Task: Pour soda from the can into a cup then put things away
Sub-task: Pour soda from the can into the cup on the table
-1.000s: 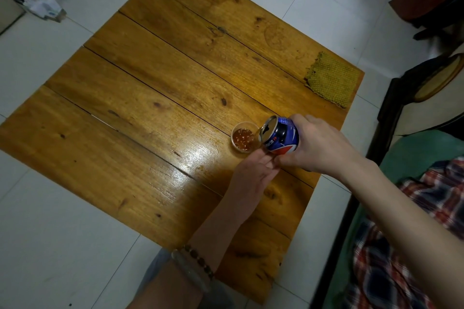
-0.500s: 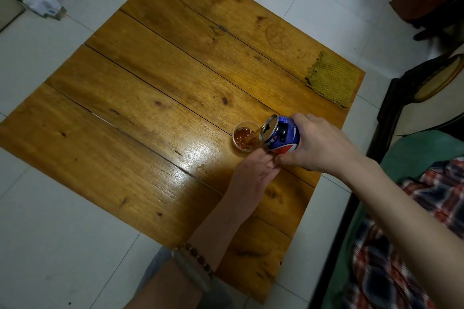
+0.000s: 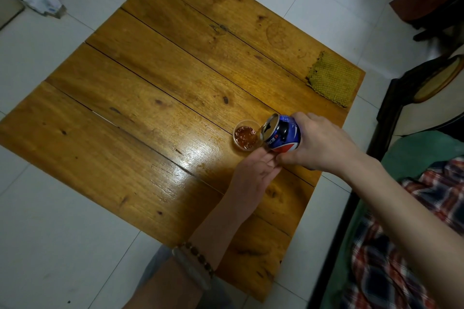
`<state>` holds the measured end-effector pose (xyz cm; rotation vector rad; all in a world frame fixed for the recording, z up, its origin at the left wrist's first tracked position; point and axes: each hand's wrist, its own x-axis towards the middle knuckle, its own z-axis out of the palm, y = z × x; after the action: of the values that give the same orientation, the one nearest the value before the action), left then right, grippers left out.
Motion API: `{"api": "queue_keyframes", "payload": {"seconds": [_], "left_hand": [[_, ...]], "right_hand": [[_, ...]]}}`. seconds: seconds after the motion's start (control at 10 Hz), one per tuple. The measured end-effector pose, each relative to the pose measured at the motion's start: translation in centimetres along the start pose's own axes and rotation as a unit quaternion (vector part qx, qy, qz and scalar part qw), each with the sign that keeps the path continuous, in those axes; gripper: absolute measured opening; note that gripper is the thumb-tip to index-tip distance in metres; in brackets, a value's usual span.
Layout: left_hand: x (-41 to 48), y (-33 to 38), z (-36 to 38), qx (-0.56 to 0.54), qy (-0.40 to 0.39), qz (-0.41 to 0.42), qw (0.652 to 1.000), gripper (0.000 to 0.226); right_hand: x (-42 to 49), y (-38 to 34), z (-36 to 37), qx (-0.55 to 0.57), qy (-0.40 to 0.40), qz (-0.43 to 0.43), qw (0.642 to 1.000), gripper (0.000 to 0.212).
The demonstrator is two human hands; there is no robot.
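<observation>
Blue can (image 3: 285,136) hangs tilted just right of the cup (image 3: 245,136), its mouth over the cup's rim. The right hand (image 3: 324,144) grips it, fingers and thumb curled round its body. Bubbly brown soda sits in the cup. The left hand (image 3: 253,174) lies on the table (image 3: 150,113) below the cup, fingers straight, tips at its base; contact is unclear. A yellow mat (image 3: 334,81) lies well beyond the cup.

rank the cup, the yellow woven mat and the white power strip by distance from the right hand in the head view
1. Cup: just left of the right hand, at the mouth of the Pepsi can.
2. Yellow woven mat: far right corner of the table.
3. White power strip: floor, far left.
</observation>
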<state>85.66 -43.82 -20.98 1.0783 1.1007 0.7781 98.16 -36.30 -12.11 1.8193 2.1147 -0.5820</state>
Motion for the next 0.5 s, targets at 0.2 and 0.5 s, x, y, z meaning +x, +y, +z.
{"api": "queue_keyframes", "payload": {"seconds": [0.2,0.5], "left_hand": [[0.0,-0.8,0.1,-0.156,0.006,-0.060,0.986,0.043],[-0.4,0.3,0.0,-0.040,-0.002,-0.020,0.999,0.043]], "right_hand": [[-0.2,0.0,-0.1,-0.001,-0.001,-0.001,1.000,0.071],[-0.2,0.0,-0.1,-0.004,-0.001,0.000,1.000,0.069]]}}
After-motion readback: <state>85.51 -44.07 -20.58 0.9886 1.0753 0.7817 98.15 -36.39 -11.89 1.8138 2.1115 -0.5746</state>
